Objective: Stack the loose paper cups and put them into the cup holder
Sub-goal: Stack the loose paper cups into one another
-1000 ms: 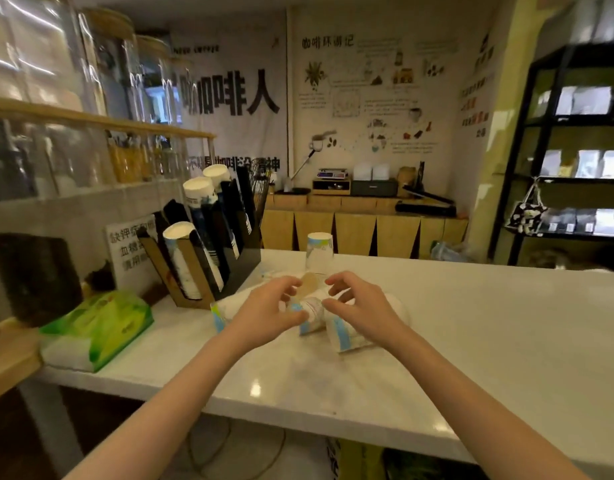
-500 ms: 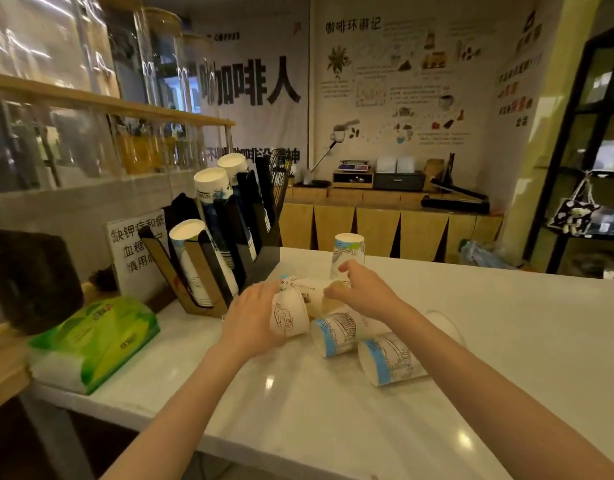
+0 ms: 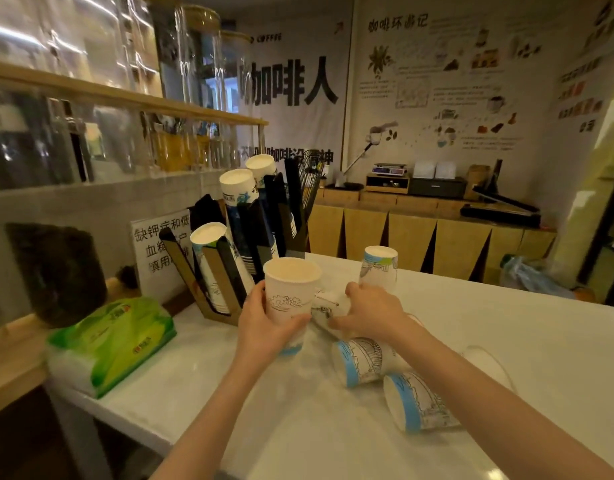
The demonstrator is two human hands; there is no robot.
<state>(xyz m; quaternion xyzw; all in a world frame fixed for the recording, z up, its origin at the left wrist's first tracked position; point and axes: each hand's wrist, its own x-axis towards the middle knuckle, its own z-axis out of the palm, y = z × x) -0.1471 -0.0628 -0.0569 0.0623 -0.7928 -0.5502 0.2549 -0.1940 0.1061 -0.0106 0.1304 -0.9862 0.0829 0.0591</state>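
Note:
My left hand (image 3: 264, 323) grips a white paper cup (image 3: 290, 292), held upside down with its base up, just in front of the cup holder (image 3: 250, 233). The black, slanted holder stands at the counter's back left with three stacks of cups in its slots. My right hand (image 3: 371, 313) rests on a cup lying on its side (image 3: 328, 306). Two more cups (image 3: 362, 360) (image 3: 416, 405) lie on their sides under my right forearm. One cup (image 3: 379, 266) stands upside down behind my right hand.
A green tissue pack (image 3: 111, 337) lies at the counter's left end beside a white sign (image 3: 160, 251). A glass-fronted shelf with jars rises on the left. A clear lid or cup (image 3: 485, 362) lies right of my forearm. The white counter (image 3: 506, 323) extends to the right.
My left hand has lifted one cup off the counter and turned it base up. My right hand has shifted onto another lying cup. The view has moved closer.

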